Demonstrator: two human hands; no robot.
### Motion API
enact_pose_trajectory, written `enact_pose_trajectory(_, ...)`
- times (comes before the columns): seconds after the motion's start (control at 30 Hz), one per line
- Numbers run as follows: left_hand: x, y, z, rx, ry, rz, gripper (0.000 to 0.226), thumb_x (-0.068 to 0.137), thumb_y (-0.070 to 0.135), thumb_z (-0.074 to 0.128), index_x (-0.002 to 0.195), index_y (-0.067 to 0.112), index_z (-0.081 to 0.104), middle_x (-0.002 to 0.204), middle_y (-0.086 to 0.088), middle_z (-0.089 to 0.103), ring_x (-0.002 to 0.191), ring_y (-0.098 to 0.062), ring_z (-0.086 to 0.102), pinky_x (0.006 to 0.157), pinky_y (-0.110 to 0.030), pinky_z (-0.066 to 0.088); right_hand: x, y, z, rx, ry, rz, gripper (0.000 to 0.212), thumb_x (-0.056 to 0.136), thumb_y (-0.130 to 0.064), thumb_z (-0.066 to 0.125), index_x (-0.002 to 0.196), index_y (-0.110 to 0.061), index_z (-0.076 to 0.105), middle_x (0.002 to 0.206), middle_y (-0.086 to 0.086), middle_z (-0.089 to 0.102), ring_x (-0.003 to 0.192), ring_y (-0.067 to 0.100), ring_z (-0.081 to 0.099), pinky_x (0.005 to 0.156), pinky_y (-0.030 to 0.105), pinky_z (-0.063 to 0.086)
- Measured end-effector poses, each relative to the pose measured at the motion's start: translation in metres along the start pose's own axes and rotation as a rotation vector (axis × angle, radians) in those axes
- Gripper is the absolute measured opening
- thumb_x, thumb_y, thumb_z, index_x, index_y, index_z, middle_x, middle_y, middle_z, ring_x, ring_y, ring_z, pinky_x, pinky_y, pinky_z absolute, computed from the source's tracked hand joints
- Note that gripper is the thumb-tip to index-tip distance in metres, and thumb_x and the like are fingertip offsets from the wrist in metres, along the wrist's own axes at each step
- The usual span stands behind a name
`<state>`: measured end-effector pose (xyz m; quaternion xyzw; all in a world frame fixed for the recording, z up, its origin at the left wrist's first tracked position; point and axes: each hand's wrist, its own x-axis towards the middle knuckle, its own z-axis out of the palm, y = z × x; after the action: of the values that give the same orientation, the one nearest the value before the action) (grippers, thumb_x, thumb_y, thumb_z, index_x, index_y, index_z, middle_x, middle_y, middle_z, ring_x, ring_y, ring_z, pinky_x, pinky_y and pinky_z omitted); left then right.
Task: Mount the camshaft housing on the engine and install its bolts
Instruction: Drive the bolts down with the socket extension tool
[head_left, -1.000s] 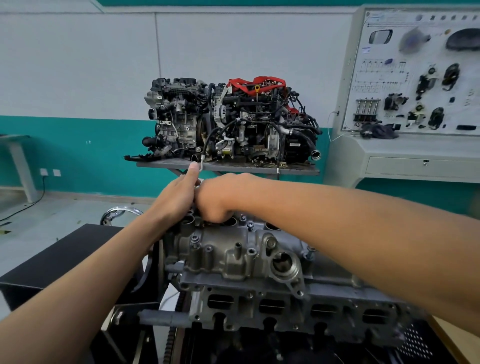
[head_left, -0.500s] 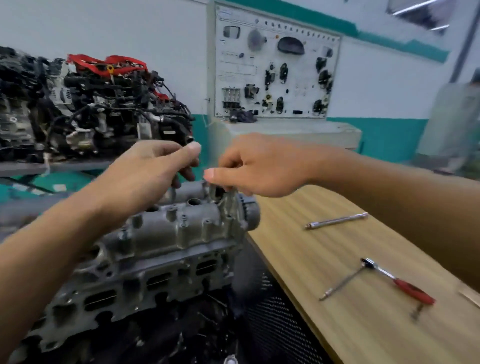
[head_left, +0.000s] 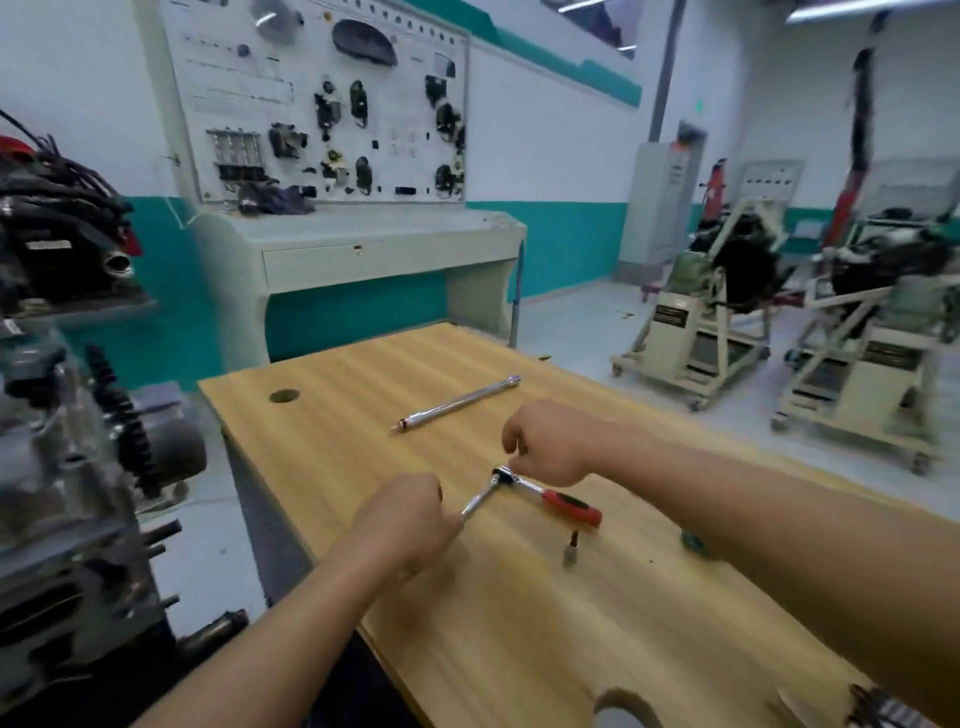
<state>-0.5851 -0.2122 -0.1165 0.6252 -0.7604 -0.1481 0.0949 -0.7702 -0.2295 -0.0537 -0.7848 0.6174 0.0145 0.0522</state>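
Both hands have left the engine (head_left: 67, 519), now at far left. Left hand (head_left: 408, 522) fisted around the extension bar (head_left: 480, 500). Right hand (head_left: 553, 441) pinches the ratchet (head_left: 550, 501) head on the wooden bench (head_left: 363, 395). Loose socket (head_left: 570, 552) beside; spare extension (head_left: 457, 402) beyond. Likely tightening bolts next.

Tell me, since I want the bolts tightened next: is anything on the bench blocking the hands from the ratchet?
Nothing visible does. The left hand grips the extension bar and the right hand is at the ratchet head. A loose bit stands nearer, clear of both.
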Motion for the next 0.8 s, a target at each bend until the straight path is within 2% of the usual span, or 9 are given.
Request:
enact_pose_trajectory(0.1,0.005,-0.007,0.021,0.06,0.019,-0.005,0.029,0.085,0.052,0.062,0.096,0.025,0.06,0.097,0.005,0.058,0.087,-0.017,0.06,0.077,-0.034,0.054,0.03,0.013,0.023,0.024,-0.016,0.072,0.042,0.092,-0.023,0.062,0.134,-0.015,0.057,0.125,0.007,0.062,0.111,0.027,0.06,0.093,0.039,0.052)
enact_pose_trajectory(0.17,0.008,-0.01,0.023,0.033,0.013,0.006,0.026,0.086,0.05,0.064,0.097,0.027,0.062,0.097,0.008,0.059,0.087,-0.014,0.061,0.079,-0.034,0.056,0.044,0.016,0.035,0.057,-0.058,0.11,0.043,0.092,-0.021,0.063,0.134,-0.012,0.057,0.124,0.009,0.063,0.111,0.029,0.06,0.092,0.039,0.053)
enact_pose_trajectory(0.2,0.01,-0.012,0.023,0.018,-0.001,0.009,0.023,0.086,0.048,0.065,0.096,0.028,0.063,0.097,0.008,0.061,0.087,-0.013,0.061,0.081,-0.034,0.056,0.049,0.017,0.04,0.064,-0.075,0.125,0.037,0.091,-0.021,0.063,0.127,-0.01,0.06,0.117,0.01,0.065,0.106,0.029,0.062,0.087,0.038,0.055)
enact_pose_trajectory(0.27,0.015,-0.013,0.025,0.02,-0.017,0.021,0.016,0.088,0.044,0.064,0.092,0.029,0.063,0.095,0.009,0.062,0.087,-0.011,0.061,0.081,-0.032,0.055,0.058,0.019,0.051,0.056,-0.08,0.151,0.013,0.09,-0.02,0.064,0.095,-0.007,0.064,0.093,0.01,0.062,0.089,0.031,0.061,0.069,0.033,0.051)
enact_pose_trajectory(0.37,0.018,-0.014,0.03,0.055,-0.006,0.031,0.015,0.092,0.043,0.055,0.09,0.028,0.058,0.093,0.011,0.057,0.085,-0.008,0.058,0.078,-0.027,0.052,0.065,0.023,0.061,0.086,-0.061,0.181,0.027,0.09,-0.017,0.063,0.068,-0.011,0.05,0.076,0.01,0.054,0.076,0.03,0.054,0.061,0.031,0.041)
enact_pose_trajectory(0.57,0.026,-0.011,0.03,0.113,-0.043,0.051,0.015,0.091,0.038,0.053,0.092,0.025,0.059,0.094,0.009,0.056,0.086,-0.008,0.058,0.082,-0.028,0.053,0.068,0.021,0.064,0.125,0.0,0.205,0.023,0.09,-0.016,0.063,0.071,-0.012,0.049,0.088,0.011,0.058,0.077,0.029,0.056,0.06,0.032,0.041)
enact_pose_trajectory(0.63,0.027,-0.011,0.027,0.175,-0.07,0.077,0.014,0.092,0.038,0.052,0.094,0.024,0.057,0.096,0.009,0.053,0.091,-0.01,0.058,0.084,-0.028,0.052,0.069,0.022,0.063,0.131,0.034,0.231,0.01,0.09,-0.017,0.063,0.086,-0.012,0.055,0.102,0.013,0.058,0.09,0.031,0.06,0.065,0.033,0.044)
enact_pose_trajectory(0.7,0.024,-0.013,0.023,0.206,-0.085,0.09,0.012,0.092,0.039,0.052,0.09,0.027,0.052,0.094,0.009,0.049,0.095,-0.011,0.058,0.086,-0.027,0.051,0.07,0.025,0.061,0.128,0.07,0.256,0.013,0.091,-0.019,0.063,0.101,-0.012,0.058,0.109,0.012,0.057,0.099,0.031,0.06,0.069,0.034,0.044)
enact_pose_trajectory(0.8,0.02,-0.012,0.01,0.203,-0.092,0.09,0.011,0.094,0.035,0.049,0.086,0.027,0.049,0.096,0.008,0.052,0.095,-0.011,0.058,0.083,-0.026,0.05,0.07,0.027,0.056,0.104,0.029,0.273,0.02,0.089,-0.018,0.064,0.077,-0.015,0.049,0.089,0.007,0.052,0.08,0.027,0.054,0.058,0.033,0.04)
